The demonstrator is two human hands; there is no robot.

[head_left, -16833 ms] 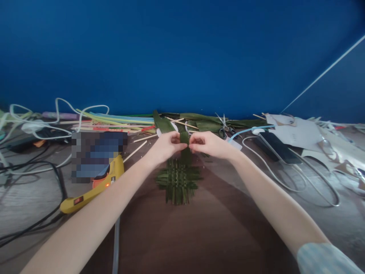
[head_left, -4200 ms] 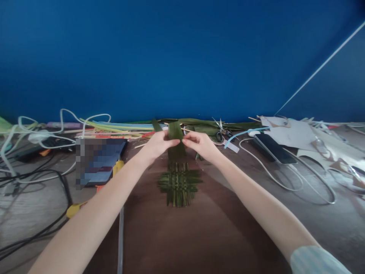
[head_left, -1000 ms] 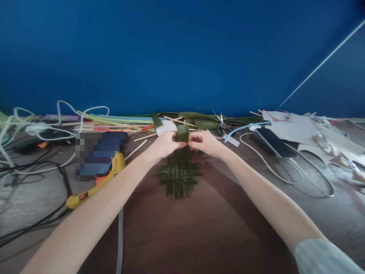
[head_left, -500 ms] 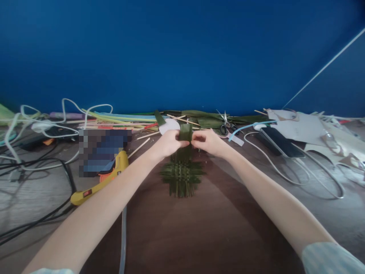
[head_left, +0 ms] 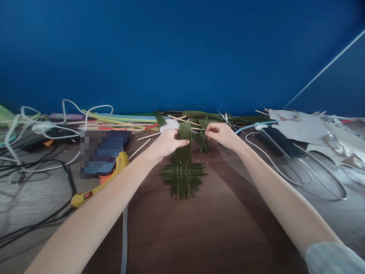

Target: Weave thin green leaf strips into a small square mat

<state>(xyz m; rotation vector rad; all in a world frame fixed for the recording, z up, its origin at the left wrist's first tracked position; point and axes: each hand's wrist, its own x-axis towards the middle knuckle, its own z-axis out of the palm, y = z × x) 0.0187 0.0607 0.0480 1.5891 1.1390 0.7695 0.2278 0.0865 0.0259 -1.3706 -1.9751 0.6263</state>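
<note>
Blue wall backed the brown tabletop (head_left: pixel 216 228). Left hand (head_left: pixel 167 142) pinched a leaf strip (head_left: pixel 183 142), its length running away above the woven mat (head_left: pixel 183 179); right hand (head_left: pixel 222 134), pinching thin slivers (head_left: pixel 202 139), sat just beside.

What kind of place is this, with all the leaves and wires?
Probably a home craft table set against a blue wall. A woven leaf mat lies in the middle, a yellow glue gun lies beside it, and scissors sit among loose leaves at the back.
</note>
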